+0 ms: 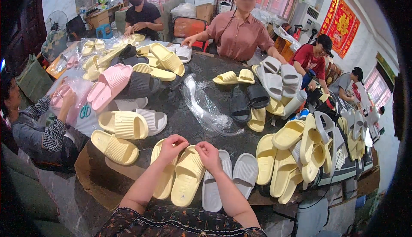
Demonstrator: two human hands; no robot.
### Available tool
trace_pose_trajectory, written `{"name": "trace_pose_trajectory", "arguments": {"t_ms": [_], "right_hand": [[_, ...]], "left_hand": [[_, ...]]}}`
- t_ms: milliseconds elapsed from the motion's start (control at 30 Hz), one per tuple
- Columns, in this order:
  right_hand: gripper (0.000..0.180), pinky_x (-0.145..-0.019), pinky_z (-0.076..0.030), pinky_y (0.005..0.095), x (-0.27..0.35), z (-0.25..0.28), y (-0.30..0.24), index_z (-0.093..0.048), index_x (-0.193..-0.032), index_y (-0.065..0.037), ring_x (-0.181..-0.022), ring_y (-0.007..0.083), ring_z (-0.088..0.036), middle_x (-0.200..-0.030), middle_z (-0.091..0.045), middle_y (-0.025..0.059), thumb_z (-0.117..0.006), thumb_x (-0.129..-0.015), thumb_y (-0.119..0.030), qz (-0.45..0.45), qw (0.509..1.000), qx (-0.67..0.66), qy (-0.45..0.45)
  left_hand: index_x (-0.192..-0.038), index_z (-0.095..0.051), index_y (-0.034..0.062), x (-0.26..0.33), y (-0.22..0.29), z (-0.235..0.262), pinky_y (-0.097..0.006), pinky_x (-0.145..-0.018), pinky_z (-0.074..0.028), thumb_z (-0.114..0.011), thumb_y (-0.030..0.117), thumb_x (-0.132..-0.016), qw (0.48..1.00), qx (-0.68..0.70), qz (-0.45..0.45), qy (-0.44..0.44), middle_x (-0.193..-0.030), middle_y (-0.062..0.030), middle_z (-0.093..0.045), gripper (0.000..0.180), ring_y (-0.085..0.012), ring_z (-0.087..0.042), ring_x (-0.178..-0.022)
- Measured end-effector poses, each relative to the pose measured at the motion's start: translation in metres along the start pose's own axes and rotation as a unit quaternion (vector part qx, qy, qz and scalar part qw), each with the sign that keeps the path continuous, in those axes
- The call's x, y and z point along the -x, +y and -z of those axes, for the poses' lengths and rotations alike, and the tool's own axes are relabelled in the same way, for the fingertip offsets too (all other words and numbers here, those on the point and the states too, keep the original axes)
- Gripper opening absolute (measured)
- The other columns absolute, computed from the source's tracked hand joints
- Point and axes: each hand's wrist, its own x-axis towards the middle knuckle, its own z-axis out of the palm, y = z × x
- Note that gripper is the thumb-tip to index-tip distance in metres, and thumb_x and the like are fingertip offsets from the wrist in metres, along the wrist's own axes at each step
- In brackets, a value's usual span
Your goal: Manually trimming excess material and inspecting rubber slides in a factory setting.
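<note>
My left hand (pixel 174 146) and my right hand (pixel 208 155) hover close together over a pair of yellow slippers at the table's near edge. Fingertips are pinched on both; whatever is between them is too small to make out. Under my left hand and wrist lies one yellow slipper (pixel 165 185), partly hidden. The other yellow slipper (pixel 187 183) sits between my hands, toe pointing away. Beside it to the right are two grey slippers, one grey slipper (pixel 212 194) partly covered by my right forearm and another grey slipper (pixel 246 174) just past it.
On the dark table (pixel 201 67), clear plastic bags (pixel 206 108) lie ahead of my hands. Yellow slippers (pixel 283 164) are heaped at right; pink slippers (pixel 110 86) and black slippers (pixel 137 83) lie at left. A co-worker (pixel 244 35) stands across, with others around the table.
</note>
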Motion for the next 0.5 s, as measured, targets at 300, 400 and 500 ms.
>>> {"name": "trace_pose_trajectory", "arguments": {"t_ms": [300,400,500], "right_hand": [[0.021,-0.067,-0.048,0.0312,0.001,0.004,-0.011,-0.066,-0.095,-0.003,-0.072,0.0197,-0.06,-0.08,-0.062,0.0111,-0.069,-0.085,-0.021,-0.029,0.999,0.031,-0.004],[0.011,-0.058,-0.039,0.0196,0.002,0.002,-0.021,-0.066,-0.091,-0.001,-0.062,0.0019,-0.045,-0.069,-0.054,-0.0043,-0.066,-0.088,-0.012,0.096,0.991,0.091,0.013],[0.012,-0.059,-0.04,0.0221,0.003,0.004,-0.024,-0.066,-0.091,-0.002,-0.061,0.005,-0.046,-0.065,-0.052,-0.003,-0.067,-0.086,-0.013,0.045,0.997,0.062,0.008]], "left_hand": [[-0.085,-0.069,0.0028,-0.001,-0.001,0.001,-0.025,-0.069,-0.048,-0.072,0.011,-0.081,1.0,0.011,0.018,-0.01,-0.084,-0.0022,-0.062,0.01,-0.0096,-0.058,-0.076],[-0.085,-0.069,0.0033,0.001,0.002,0.001,-0.025,-0.07,-0.048,-0.072,0.011,-0.081,1.0,-0.017,0.01,-0.017,-0.082,-0.0025,-0.061,0.009,-0.0106,-0.058,-0.076],[-0.084,-0.069,0.0032,0.002,0.002,0.0,-0.025,-0.07,-0.048,-0.071,0.011,-0.081,0.991,-0.09,-0.024,-0.092,-0.082,-0.0026,-0.061,0.009,-0.0104,-0.059,-0.076]]}}
